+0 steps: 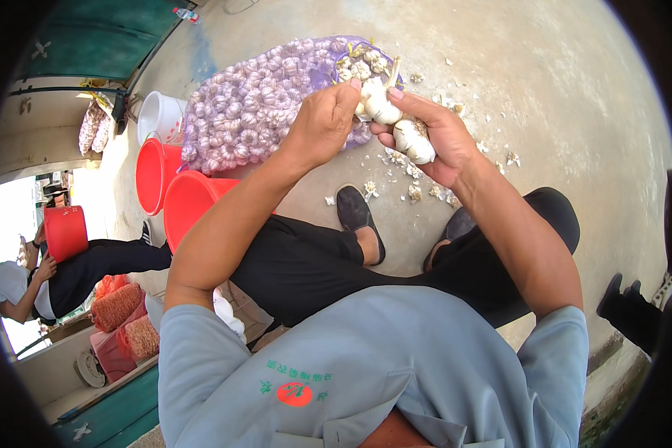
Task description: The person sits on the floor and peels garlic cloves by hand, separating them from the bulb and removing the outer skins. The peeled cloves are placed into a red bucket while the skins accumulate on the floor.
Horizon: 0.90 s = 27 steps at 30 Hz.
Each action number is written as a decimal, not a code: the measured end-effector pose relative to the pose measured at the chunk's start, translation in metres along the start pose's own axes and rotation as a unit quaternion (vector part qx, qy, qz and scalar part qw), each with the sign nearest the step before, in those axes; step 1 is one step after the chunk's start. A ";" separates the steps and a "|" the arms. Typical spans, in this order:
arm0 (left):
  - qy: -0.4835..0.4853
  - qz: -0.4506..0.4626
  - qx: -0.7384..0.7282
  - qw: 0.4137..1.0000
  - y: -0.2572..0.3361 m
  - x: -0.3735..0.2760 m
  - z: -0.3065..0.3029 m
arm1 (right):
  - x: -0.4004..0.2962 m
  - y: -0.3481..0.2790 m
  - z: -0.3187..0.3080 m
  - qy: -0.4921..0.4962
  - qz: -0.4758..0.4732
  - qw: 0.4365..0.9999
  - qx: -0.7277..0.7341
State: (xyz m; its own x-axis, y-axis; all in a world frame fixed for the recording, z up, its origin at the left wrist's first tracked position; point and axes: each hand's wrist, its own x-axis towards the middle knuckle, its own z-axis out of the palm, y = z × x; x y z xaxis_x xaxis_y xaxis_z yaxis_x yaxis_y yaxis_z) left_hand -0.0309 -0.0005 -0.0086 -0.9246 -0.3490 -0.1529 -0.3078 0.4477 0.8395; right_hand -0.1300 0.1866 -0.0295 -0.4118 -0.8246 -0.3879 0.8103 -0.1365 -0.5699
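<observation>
Above the floor, both hands meet at a white garlic bulb (383, 106) with a short stem pointing up. My left hand (326, 120) is curled, its thumb and fingers gripping the bulb's left side; its fingertips are partly hidden. Between thumb and fingers, my right hand (447, 131) holds the same bulb by its right side. A second garlic bulb (413, 141) rests in my right palm, root end showing. Just behind the hands lies a purple mesh bag (246, 106) full of garlic. Loose bulbs (361, 70) show at its open mouth.
Garlic skins and scraps (414, 193) litter the concrete around my shoes. Left of me stand a red bucket (193, 193), another red bucket (157, 176) and a white bucket (159, 117). A person at far left carries a red tub (66, 232); another person's shoes (610, 294) show at right.
</observation>
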 end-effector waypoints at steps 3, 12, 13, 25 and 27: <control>0.003 0.009 0.023 1.000 0.013 -0.004 0.000 | 0.001 0.000 0.002 0.014 -0.026 1.000 0.001; 0.004 0.072 0.040 0.997 0.002 -0.004 0.005 | -0.001 0.004 0.000 0.018 -0.021 0.999 0.043; -0.009 0.044 -0.009 0.999 0.002 -0.005 0.003 | -0.003 0.003 0.002 0.021 -0.019 0.998 0.053; -0.024 -0.178 -0.389 0.903 0.008 -0.003 0.010 | -0.003 -0.003 0.002 0.065 -0.041 0.995 0.070; 0.029 -0.137 -0.378 0.915 0.010 0.001 0.007 | -0.002 0.000 0.001 0.073 -0.053 0.994 0.063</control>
State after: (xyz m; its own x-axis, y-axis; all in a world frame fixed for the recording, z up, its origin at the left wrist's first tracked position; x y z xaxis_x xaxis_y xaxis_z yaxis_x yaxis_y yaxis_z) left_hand -0.0363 0.0096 -0.0046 -0.8161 -0.4160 -0.4013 -0.2625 -0.3518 0.8985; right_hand -0.1286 0.1877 -0.0275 -0.5466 -0.7142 -0.4372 0.8013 -0.2942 -0.5210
